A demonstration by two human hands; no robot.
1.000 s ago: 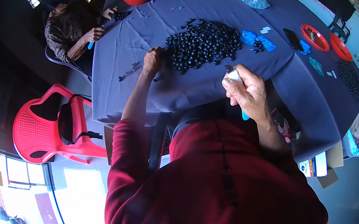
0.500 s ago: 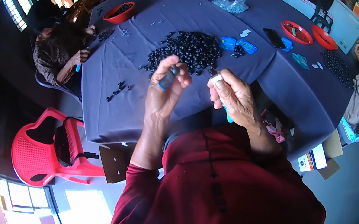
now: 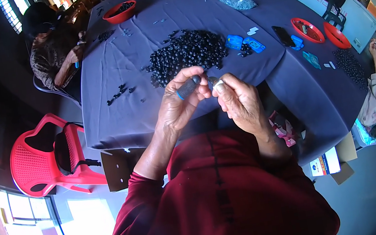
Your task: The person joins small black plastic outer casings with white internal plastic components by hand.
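My left hand (image 3: 174,110) is raised over the near side of the table, its fingers curled together at the tips. A dark grey finger sleeve (image 3: 187,88) with a blue rim covers one of its digits. My right hand (image 3: 245,103) is closed beside it, with a white wrap (image 3: 219,86) near the thumb tip. A small dark piece (image 3: 212,80) shows between the two hands; its kind is unclear. The teal-handled tool in the right hand is hidden by the fingers now. Just beyond lies a heap of small black round parts (image 3: 187,52).
Blue plastic cases (image 3: 234,42) lie right of the heap, near a phone (image 3: 283,36). Red trays (image 3: 308,29) sit farther right, a red bowl (image 3: 120,13) far left. Co-workers (image 3: 57,54) sit at both sides. A red chair (image 3: 38,163) stands left.
My hands have come together, the left moving right and the right slightly left. The teal handle below my right hand has gone out of sight. The view has shifted slightly.
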